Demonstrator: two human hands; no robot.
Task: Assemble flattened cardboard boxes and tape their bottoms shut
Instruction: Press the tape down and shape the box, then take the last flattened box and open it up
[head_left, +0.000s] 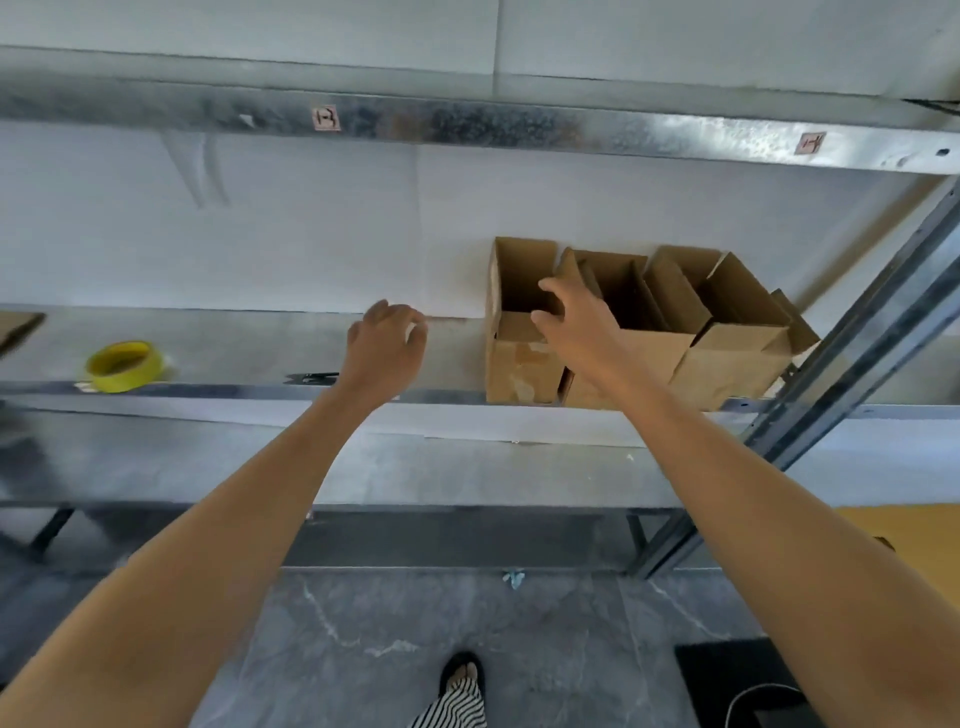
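Head view of a metal shelf (234, 338) carrying three assembled cardboard boxes, open tops up, side by side at its right end: left box (519, 369), middle box (649, 345) and right box (737, 358), each touching its neighbour. The right hand (571, 322) hangs at the near rim of the left box, fingers spread and relaxed, gripping nothing; contact with the cardboard cannot be told. The left hand (384, 345) hovers over bare shelf left of the boxes, fingers loosely curled and empty. A yellow tape roll (123, 365) lies far left; dark scissors (311, 378) lie at the near edge.
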